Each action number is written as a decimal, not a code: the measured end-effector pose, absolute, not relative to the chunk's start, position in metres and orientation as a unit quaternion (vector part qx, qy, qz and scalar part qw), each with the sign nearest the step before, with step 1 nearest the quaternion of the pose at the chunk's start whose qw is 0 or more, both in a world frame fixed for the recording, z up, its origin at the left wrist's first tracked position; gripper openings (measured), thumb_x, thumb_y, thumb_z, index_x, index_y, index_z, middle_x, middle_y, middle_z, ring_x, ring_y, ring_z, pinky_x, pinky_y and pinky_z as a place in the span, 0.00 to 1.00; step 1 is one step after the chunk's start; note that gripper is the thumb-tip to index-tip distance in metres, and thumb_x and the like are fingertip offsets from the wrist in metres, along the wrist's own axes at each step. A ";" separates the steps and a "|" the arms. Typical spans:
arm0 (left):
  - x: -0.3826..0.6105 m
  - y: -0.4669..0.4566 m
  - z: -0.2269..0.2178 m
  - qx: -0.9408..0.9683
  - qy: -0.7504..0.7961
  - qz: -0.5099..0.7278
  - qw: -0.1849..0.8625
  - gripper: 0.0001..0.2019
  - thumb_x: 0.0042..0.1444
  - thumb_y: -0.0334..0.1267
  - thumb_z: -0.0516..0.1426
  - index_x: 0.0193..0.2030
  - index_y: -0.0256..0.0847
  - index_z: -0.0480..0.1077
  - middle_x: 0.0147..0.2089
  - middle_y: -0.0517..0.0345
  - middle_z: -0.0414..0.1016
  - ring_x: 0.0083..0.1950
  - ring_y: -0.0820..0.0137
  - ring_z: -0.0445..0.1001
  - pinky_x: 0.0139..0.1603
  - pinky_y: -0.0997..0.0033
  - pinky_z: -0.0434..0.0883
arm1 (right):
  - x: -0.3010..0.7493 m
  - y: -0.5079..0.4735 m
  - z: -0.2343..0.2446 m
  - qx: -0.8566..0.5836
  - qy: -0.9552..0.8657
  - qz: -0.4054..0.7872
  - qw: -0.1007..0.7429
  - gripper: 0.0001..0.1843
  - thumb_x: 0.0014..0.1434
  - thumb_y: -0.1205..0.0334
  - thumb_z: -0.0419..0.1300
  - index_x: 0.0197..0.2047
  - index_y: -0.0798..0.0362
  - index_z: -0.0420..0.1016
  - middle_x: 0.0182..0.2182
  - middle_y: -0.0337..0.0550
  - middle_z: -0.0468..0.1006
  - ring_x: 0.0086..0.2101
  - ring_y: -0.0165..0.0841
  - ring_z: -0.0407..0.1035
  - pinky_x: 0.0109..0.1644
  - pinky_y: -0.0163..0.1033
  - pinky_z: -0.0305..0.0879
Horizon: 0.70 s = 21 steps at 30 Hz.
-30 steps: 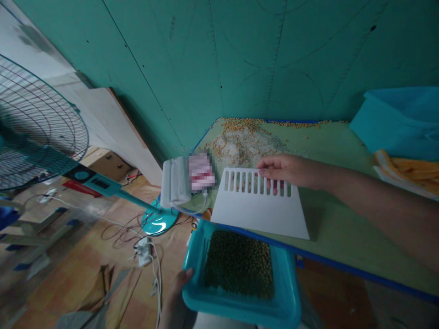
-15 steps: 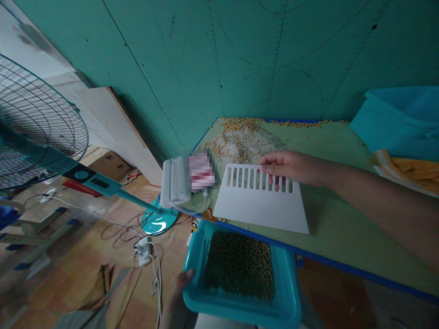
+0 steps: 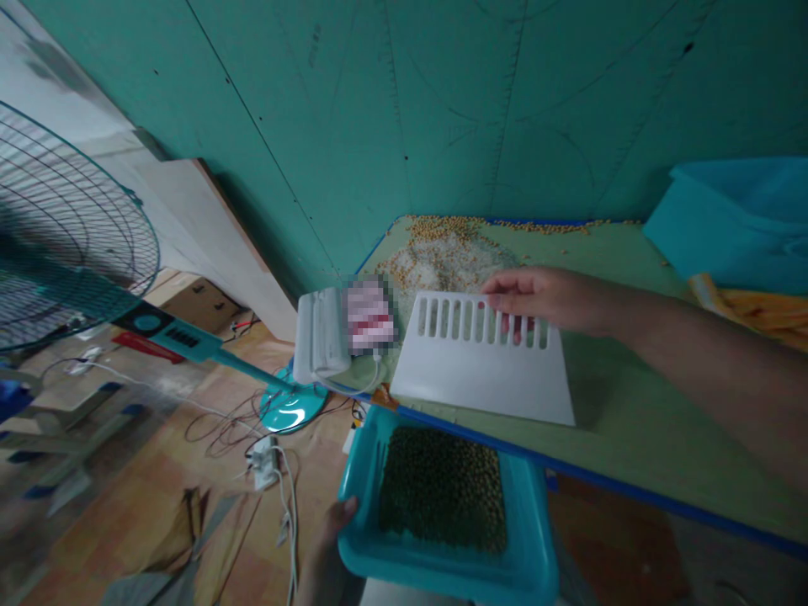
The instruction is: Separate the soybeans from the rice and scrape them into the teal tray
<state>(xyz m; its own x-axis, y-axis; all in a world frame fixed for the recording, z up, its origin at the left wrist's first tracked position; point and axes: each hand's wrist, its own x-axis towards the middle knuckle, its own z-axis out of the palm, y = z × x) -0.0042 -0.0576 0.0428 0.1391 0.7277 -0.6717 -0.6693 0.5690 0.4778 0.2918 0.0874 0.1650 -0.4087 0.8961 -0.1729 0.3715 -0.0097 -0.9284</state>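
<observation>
My right hand (image 3: pixel 527 301) pinches the slotted top edge of a flat white plastic scraper (image 3: pixel 483 379), its thumb in front and some fingertips showing through the slots. The scraper slants over the table's near-left part, its wide plain edge close to the blue table edge. Below that edge, my left hand (image 3: pixel 332 526) grips the left rim of a teal plastic basin (image 3: pixel 530 564). Inside the basin lies a layer of small dark green and tan beans (image 3: pixel 442 488). Behind the scraper, a heap of whitish grains (image 3: pixel 435 265) mixed with yellow soybeans (image 3: pixel 442 227) rests on the table.
A phone-like device with a blurred screen (image 3: pixel 369 316) and a white cabled case (image 3: pixel 321 335) occupy the table's left corner. At right are a teal bin (image 3: pixel 725 227) and an orange cloth (image 3: pixel 757 307). A standing fan (image 3: pixel 145 321), cables and a power strip (image 3: pixel 263 463) are at left.
My right hand has shifted the scraper slightly up and to the right, away from the near table edge. My left hand and the basin have hardly moved.
</observation>
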 end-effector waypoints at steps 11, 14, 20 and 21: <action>0.031 -0.063 0.054 0.053 0.508 0.423 0.748 0.06 0.38 0.33 0.61 0.26 0.39 0.78 0.26 0.51 0.81 0.35 0.51 0.76 0.39 0.56 0.71 | 0.379 0.105 0.188 -0.596 -0.596 0.440 0.311 0.07 0.50 0.61 0.57 0.35 0.52 0.70 0.23 0.33 0.70 0.21 0.21 0.61 0.27 0.33 0.56; 0.035 -0.066 0.049 0.051 0.497 0.414 0.761 0.13 0.37 0.29 0.61 0.34 0.40 0.77 0.27 0.52 0.81 0.36 0.51 0.76 0.39 0.57 0.71 | 0.381 0.107 0.182 -0.594 -0.612 0.461 0.244 0.07 0.50 0.61 0.58 0.34 0.53 0.71 0.22 0.33 0.69 0.22 0.21 0.60 0.28 0.34 0.55; 0.035 -0.066 0.044 0.055 0.489 0.422 0.762 0.19 0.37 0.27 0.61 0.40 0.40 0.75 0.31 0.51 0.81 0.38 0.50 0.76 0.39 0.57 0.71 | 0.370 0.108 0.178 -0.586 -0.639 0.452 0.210 0.10 0.50 0.60 0.56 0.36 0.54 0.70 0.23 0.34 0.70 0.24 0.23 0.61 0.31 0.35 0.55; 0.035 -0.066 0.046 0.057 0.492 0.417 0.762 0.19 0.37 0.27 0.61 0.41 0.40 0.75 0.31 0.52 0.81 0.38 0.50 0.76 0.39 0.56 0.71 | 0.370 0.108 0.177 -0.586 -0.639 0.454 0.207 0.10 0.50 0.60 0.56 0.36 0.55 0.70 0.23 0.34 0.70 0.24 0.23 0.61 0.31 0.35 0.55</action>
